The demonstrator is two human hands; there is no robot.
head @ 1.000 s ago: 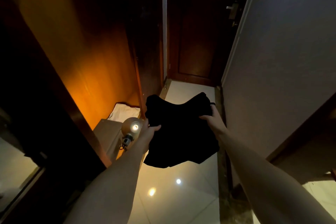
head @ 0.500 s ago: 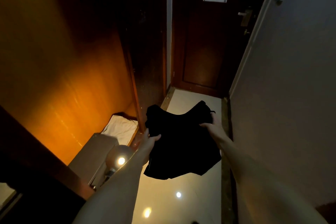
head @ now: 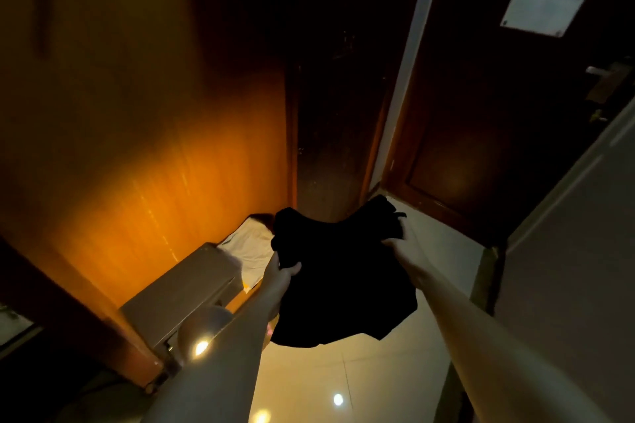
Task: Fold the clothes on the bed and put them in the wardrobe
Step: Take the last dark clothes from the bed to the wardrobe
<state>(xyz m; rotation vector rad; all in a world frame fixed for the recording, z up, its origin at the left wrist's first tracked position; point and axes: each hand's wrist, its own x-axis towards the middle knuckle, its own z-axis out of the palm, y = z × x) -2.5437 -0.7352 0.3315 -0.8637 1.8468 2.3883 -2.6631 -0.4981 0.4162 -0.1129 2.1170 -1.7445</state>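
Carrying a folded black cloth garment toward the wardrobe, the left hand and right hand each grip an edge; next it likely needs lowering beside the white folded fabric left of the left hand.

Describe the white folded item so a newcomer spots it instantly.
Start at the orange-lit wooden panel on the left. At its foot sits a grey box; just beyond it, farther from the camera, lies the white folded cloth. It is the only pale fabric there, unlike the black garment held in both hands.
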